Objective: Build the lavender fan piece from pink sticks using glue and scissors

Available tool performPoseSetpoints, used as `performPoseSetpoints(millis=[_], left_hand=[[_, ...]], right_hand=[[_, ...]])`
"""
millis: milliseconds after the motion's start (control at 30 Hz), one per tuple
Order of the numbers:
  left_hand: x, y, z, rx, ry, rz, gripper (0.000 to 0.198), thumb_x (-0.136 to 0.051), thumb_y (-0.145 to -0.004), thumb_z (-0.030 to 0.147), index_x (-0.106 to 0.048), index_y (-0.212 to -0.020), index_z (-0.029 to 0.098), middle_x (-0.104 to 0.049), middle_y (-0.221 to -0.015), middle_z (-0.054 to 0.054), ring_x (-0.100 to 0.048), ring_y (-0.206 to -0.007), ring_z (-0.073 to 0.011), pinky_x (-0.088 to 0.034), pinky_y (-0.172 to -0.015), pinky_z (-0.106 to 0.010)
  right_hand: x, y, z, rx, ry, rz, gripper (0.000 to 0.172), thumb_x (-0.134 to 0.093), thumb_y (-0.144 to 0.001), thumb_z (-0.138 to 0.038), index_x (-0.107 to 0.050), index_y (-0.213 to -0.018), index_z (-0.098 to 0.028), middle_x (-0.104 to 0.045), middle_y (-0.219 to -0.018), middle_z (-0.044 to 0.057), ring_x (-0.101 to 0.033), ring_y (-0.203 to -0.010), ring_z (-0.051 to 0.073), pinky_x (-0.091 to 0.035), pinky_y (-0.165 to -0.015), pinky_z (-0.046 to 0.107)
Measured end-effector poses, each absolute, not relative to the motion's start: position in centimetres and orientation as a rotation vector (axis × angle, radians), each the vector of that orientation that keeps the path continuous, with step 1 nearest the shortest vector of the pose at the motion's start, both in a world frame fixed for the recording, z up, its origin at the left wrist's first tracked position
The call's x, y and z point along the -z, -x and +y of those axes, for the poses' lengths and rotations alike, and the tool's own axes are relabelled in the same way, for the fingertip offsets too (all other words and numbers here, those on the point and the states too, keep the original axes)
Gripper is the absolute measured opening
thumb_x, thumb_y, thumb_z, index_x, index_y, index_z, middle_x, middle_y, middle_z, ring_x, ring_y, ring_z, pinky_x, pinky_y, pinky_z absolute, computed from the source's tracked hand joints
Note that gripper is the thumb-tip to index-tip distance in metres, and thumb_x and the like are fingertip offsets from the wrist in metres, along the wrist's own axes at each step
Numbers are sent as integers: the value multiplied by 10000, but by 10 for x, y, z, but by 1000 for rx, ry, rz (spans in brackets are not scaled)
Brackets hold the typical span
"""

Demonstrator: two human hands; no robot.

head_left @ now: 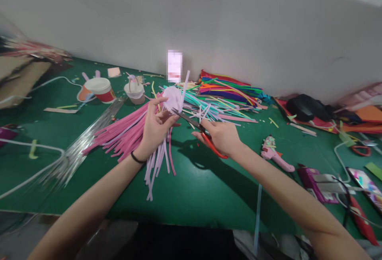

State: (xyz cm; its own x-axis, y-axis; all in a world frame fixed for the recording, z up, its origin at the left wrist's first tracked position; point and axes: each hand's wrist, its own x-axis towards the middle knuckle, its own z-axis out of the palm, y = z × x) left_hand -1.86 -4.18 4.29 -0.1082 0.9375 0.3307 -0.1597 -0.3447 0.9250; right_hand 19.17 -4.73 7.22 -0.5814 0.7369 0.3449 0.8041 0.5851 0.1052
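Observation:
A pale lilac piece made of fuzzy stems (173, 98) is pinched in the fingers of my left hand (155, 126), with one stem sticking up from its right side. My right hand (222, 136) grips orange-handled scissors (213, 145), and their blade tips touch or lie close to the lower edge of the lilac piece. Beneath and left of my left hand lie pink stems (119, 132) and lilac stems (156, 164). Short lilac pieces (203, 112) lie just beyond the scissors.
Multicoloured stems (229, 92) lie by the wall behind my hands. A paper cup (103, 90), a smaller cup (135, 92) and clear rods (86, 144) are left. At right are a pink glue gun (276, 156), a power strip (324, 184), cables and a phone (365, 186).

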Motion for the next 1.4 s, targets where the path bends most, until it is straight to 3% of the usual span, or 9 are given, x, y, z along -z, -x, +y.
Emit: performPoseSetpoints(millis=[267,500,667,833,933,1067,1233,1300,1400], left_hand=[[-46,20,-44,-1528,-1251,908,609,-786,-714,317,-386,-1168,252,-666,-906,-16,-708,-866,-210,-625,-672,-304],[-50,24,-42,-1543,-1175,984,446,-728,-762,313,-401,-1054,232,-674,-861,1,-720,-890,-211,-620,-707,-302],[-50,44,-31,-1533,-1155,954,559,-734,-739,203,-413,-1197,205,-700,-921,-44,-722,-931,-241,-613,-730,-280],[-52,63,-23,-1263,-1096,902,654,-719,-738,145,-440,-1327,190,-718,-902,-57,-743,-775,-221,-623,-707,-293],[-52,67,-20,-1225,-1007,885,599,-664,-786,179,-463,-1349,208,-713,-1017,-77,-741,-712,-200,-628,-649,-281],[-45,67,-18,-1180,-977,930,486,-600,-856,234,-500,-1331,201,-737,-902,-65,-733,-641,-181,-610,-574,-231],[-29,48,-23,-1015,-1119,965,476,-624,-874,261,-483,-1321,177,-744,-760,-65,-745,-707,-214,-616,-637,-260],[-25,37,-26,-999,-1128,994,477,-621,-882,269,-462,-1320,165,-738,-721,-57,-746,-714,-222,-614,-638,-270],[-20,24,-31,-986,-1088,1007,466,-626,-884,273,-456,-1303,161,-736,-737,-52,-746,-721,-222,-614,-648,-282]], right_hand=[[-70,-191,-45,339,1331,-2582,561,-315,-945,-622,-655,-914,-178,-682,-655,58,-553,-512,145,-156,-510,285],[-85,-204,-52,406,1617,-2364,624,-332,-901,-684,-638,-955,-144,-689,-717,129,-612,-588,208,-245,-521,273],[-108,-246,-40,563,2179,-2047,582,-339,-928,-609,-613,-1034,-107,-673,-702,174,-662,-663,298,-364,-568,300],[-101,-278,-24,276,2475,-2041,480,-416,-933,-499,-563,-1084,-67,-685,-834,232,-687,-829,364,-449,-646,368],[-75,-279,-22,31,2416,-2142,391,-451,-938,-375,-518,-1117,-34,-682,-904,237,-685,-872,335,-462,-676,352],[-42,-271,-25,-170,2235,-2290,353,-456,-934,-281,-497,-1164,-17,-672,-975,243,-671,-915,314,-466,-736,351],[-29,-260,-38,-109,1940,-2172,373,-437,-942,-386,-608,-1105,-97,-656,-1053,206,-601,-1051,308,-438,-900,415],[-25,-252,-45,-204,1795,-1949,400,-399,-950,-454,-647,-987,-143,-667,-1010,156,-609,-1011,269,-451,-898,399],[-15,-238,-56,-786,1623,-1617,501,-363,-917,-599,-608,-809,-176,-658,-757,68,-612,-635,174,-495,-598,294]])
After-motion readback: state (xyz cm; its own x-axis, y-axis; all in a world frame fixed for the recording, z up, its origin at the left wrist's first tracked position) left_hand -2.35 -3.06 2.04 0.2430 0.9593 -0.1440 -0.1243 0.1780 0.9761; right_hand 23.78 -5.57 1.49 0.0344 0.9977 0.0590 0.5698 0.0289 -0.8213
